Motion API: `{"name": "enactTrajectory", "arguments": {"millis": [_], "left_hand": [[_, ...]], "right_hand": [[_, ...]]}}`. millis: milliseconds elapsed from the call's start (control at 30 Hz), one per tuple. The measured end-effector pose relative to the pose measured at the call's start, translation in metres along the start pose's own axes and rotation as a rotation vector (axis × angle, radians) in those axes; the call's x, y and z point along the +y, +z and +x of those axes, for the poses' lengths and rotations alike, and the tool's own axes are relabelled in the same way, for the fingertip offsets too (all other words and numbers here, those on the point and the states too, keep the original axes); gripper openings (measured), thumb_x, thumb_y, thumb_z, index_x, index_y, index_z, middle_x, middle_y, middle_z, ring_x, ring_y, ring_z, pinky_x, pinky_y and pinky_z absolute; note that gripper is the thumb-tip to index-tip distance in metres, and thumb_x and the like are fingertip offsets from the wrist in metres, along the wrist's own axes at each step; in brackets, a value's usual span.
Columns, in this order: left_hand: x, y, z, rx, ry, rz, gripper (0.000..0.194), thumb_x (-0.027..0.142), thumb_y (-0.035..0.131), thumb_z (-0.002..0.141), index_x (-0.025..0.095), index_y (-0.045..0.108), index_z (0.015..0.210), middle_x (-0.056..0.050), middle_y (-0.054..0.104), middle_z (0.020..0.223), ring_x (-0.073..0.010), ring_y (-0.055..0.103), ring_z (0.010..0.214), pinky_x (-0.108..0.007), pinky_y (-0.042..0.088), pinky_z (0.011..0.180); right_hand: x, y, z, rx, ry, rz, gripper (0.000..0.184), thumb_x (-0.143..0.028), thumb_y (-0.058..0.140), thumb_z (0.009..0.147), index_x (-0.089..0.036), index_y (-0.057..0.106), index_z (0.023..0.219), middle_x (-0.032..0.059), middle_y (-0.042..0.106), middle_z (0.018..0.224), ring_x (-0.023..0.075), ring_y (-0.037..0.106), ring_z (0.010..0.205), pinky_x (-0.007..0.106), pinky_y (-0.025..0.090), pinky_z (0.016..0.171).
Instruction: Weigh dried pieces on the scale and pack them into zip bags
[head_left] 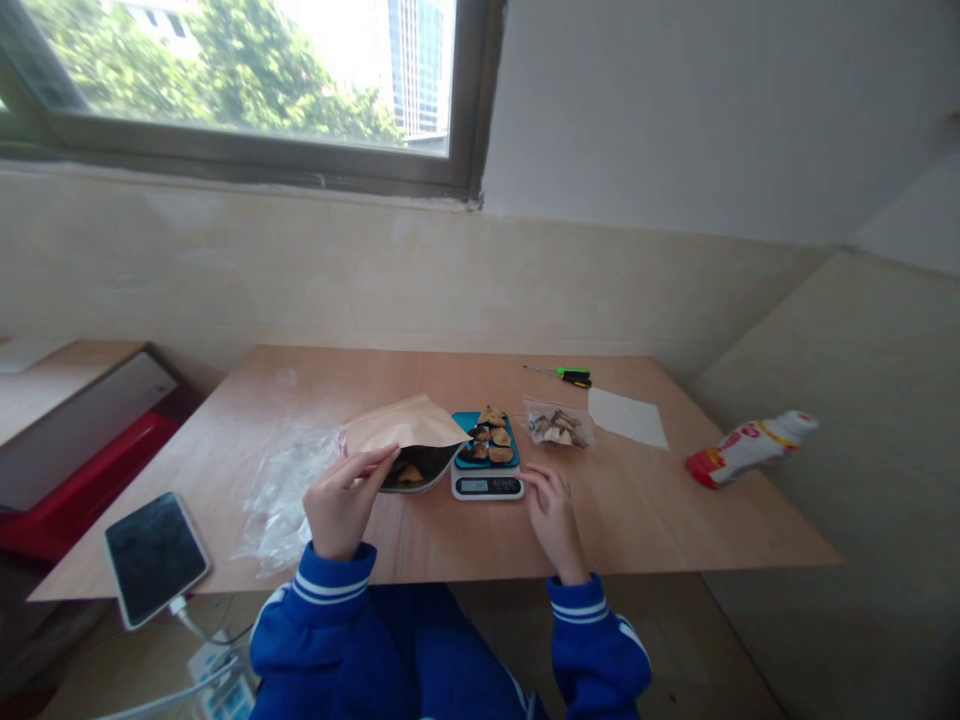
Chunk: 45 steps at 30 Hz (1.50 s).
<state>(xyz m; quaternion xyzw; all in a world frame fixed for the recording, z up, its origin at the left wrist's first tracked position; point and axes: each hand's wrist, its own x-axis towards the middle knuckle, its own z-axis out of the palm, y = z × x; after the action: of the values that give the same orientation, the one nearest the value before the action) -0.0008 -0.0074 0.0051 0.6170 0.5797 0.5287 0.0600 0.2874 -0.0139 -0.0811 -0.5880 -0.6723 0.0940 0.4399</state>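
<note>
My left hand [346,500] is closed on the near edge of a brown kraft paper pouch [405,422]. The pouch lies tilted with its dark mouth gaping towards me, and some brown dried slices [409,473] show inside. Touching the pouch's right corner is a small white digital kitchen scale [459,487] with a blue platform. Several dried slices [500,454] rest on that platform; the display's digits are too small to read. My right hand [551,508] is at the scale's right front corner, fingers stretched out towards it and holding nothing that I can see.
Right of the scale lies a clear bag of dried pieces [559,428], near a white paper sheet [628,418] and a screwdriver [574,376]. A red-and-white bottle [750,447] leans at right. Crumpled clear plastic [281,500] and a cabled tablet [156,558] are at left.
</note>
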Motion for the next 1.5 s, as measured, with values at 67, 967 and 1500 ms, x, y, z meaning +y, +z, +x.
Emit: {"name": "enactTrajectory", "arguments": {"millis": [67, 967, 1500], "left_hand": [[0.001, -0.001, -0.001, 0.003, -0.011, -0.008, 0.016, 0.039, 0.066, 0.078, 0.029, 0.074, 0.087, 0.004, 0.074, 0.081, -0.0118, 0.065, 0.064, -0.023, 0.052, 0.063], [-0.002, 0.0, -0.003, -0.009, -0.082, -0.055, 0.014, 0.038, 0.068, 0.076, 0.029, 0.074, 0.085, 0.004, 0.074, 0.086, -0.0137, 0.067, 0.07, -0.025, 0.055, 0.067], [-0.002, -0.006, -0.003, -0.029, -0.131, -0.084, 0.017, 0.04, 0.066, 0.077, 0.028, 0.074, 0.086, 0.003, 0.074, 0.087, -0.0142, 0.067, 0.07, -0.026, 0.055, 0.07]], "right_hand": [[-0.003, -0.005, -0.009, -0.001, 0.033, 0.018, 0.029, -0.015, 0.042, 0.086, -0.02, 0.069, 0.094, 0.0101, 0.061, 0.104, 0.0239, 0.055, 0.102, 0.043, 0.043, 0.093], [-0.001, 0.002, -0.015, -0.144, 0.106, 0.125, 0.029, -0.014, 0.039, 0.087, -0.02, 0.065, 0.096, 0.009, 0.062, 0.1, 0.0217, 0.058, 0.098, 0.039, 0.048, 0.088], [0.033, 0.066, 0.14, -0.313, 0.048, -0.107, 0.034, -0.01, 0.067, 0.066, -0.014, 0.063, 0.099, 0.013, 0.068, 0.103, 0.0264, 0.061, 0.102, 0.045, 0.042, 0.095]]}}
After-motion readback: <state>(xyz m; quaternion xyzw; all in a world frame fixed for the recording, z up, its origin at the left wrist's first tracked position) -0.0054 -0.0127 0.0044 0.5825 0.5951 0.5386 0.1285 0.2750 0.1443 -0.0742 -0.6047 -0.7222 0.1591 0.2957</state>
